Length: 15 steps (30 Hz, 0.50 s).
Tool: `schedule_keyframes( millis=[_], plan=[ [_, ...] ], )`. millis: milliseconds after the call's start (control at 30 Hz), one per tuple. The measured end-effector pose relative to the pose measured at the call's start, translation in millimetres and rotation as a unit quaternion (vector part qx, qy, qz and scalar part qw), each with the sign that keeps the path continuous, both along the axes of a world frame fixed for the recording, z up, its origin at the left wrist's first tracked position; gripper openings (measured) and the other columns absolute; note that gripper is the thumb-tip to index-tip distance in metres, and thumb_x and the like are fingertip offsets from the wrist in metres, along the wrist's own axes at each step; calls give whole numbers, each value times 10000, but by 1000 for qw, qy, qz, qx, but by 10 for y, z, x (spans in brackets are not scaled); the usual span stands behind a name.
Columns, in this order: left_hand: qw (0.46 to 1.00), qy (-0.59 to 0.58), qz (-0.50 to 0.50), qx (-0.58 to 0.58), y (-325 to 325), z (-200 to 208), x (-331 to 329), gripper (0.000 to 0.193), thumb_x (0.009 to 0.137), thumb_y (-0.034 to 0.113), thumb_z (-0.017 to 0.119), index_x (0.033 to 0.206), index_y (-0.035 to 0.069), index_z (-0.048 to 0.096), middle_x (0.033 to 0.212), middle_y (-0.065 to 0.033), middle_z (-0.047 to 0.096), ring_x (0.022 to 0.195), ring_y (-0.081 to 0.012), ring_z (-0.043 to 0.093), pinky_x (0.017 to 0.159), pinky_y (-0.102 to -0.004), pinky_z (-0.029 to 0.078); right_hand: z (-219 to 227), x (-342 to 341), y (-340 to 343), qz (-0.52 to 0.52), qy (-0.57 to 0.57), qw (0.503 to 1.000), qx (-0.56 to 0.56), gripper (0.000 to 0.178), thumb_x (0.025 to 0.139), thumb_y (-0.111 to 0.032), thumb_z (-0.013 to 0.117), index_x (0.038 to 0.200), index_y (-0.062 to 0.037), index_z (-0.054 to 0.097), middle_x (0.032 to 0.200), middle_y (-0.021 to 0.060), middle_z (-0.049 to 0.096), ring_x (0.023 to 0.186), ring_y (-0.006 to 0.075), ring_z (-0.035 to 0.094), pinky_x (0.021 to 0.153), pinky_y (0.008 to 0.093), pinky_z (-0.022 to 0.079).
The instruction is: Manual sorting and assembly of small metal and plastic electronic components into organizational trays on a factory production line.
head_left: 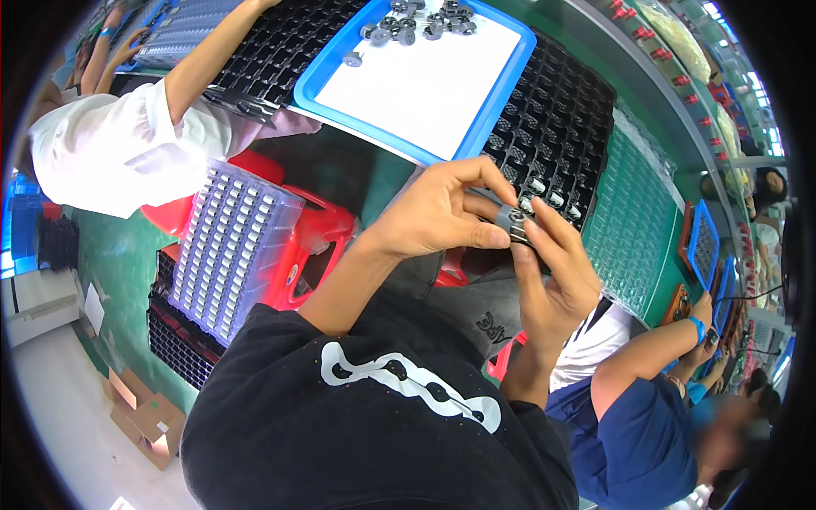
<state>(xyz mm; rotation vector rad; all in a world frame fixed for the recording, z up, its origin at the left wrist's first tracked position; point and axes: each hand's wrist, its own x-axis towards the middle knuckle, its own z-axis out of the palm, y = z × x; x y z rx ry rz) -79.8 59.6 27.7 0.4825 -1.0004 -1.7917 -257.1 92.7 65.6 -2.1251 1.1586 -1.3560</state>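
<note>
My left hand (438, 208) and my right hand (557, 276) meet in front of my body. Between their fingertips is a small dark grey round part (511, 218) with a lighter ring-like face. The left thumb and fingers pinch it from one side, and the right thumb and fingertips close on it from the other. Just beyond the hands lies a black moulded tray (552, 110) with rows of pockets; a few silvery metal pieces (537, 185) sit in its near pockets. Several similar dark grey round parts (406, 36) lie loose in a blue-rimmed tray (310, 81) with a white bottom.
On the left, a clear plastic tray (223, 246) of small white-and-metal cylinders leans by a red stool (319, 242). Co-workers in a white shirt (127, 144) and a blue shirt (633, 433) sit on either side. A green translucent tray (633, 212) lies right of the black one.
</note>
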Motion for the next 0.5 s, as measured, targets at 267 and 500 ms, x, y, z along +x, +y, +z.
schedule_keyframes(
  millis=[267, 500],
  plan=[
    [973, -149, 123, -126, -53, -170, -84, 332, 704, 13, 796, 983, 1, 616, 1008, -72, 596, 870, -113, 597, 712, -243, 509, -183, 37, -5, -52, -126, 976, 167, 181, 805, 33, 680, 986, 41, 690, 979, 178, 683, 827, 183, 659, 733, 256, 506],
    [921, -306, 190, -149, -171, -79, 3, 390, 738, 101, 777, 1086, 28, 617, 979, -60, 654, 869, -126, 622, 688, -239, 491, -276, -71, -417, -61, -3, 996, 65, 160, 815, 54, 657, 970, 31, 688, 906, 110, 689, 776, 123, 630, 694, 230, 486]
  ],
)
